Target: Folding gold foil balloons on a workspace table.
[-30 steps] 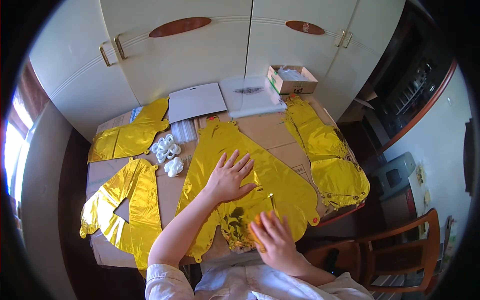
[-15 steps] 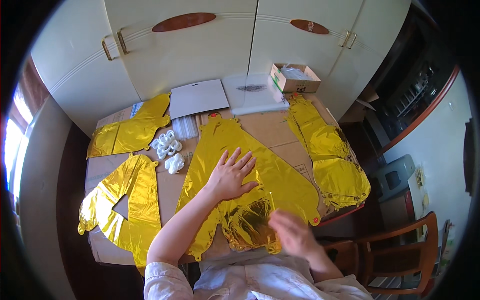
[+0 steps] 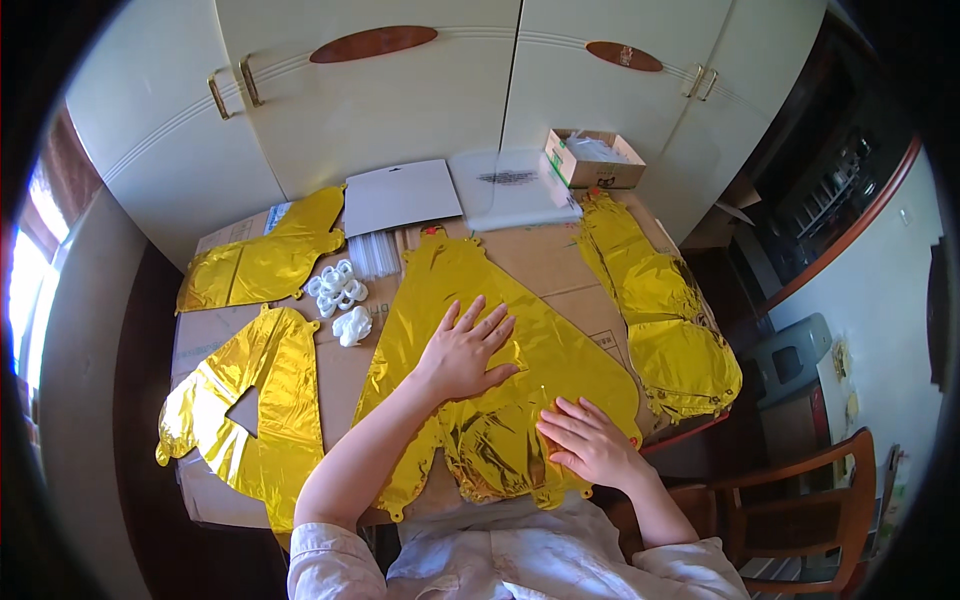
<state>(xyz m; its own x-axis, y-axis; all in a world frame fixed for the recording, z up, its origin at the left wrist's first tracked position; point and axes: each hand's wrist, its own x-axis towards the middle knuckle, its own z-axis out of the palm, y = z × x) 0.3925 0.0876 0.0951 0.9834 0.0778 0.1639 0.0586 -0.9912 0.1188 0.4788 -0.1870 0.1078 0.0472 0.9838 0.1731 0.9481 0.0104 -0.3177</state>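
A flat, uninflated gold foil balloon (image 3: 430, 290) lies across the middle of the table in front of me. My left hand (image 3: 463, 352) rests flat on its centre with the fingers spread. To the right and nearer my body, my right hand (image 3: 590, 440) lies over the balloon's lower right part, fingers stretched out. The foil by my right hand is creased and partly covered by it. Neither hand is seen gripping anything.
More flat gold foil balloons lie at the upper left (image 3: 255, 258), lower left (image 3: 285, 390) and right (image 3: 680, 350). White ribbon rolls (image 3: 335, 288), clear straws (image 3: 373, 255), a grey-white card (image 3: 402, 198), plastic bags (image 3: 510, 190) and a small carton (image 3: 610, 170) line the back. A wooden chair (image 3: 790, 535) stands right.
My right hand was blurred and lower over the near part of the balloon; now it has moved slightly up and right and lies still on the foil. My left hand has stayed in place.
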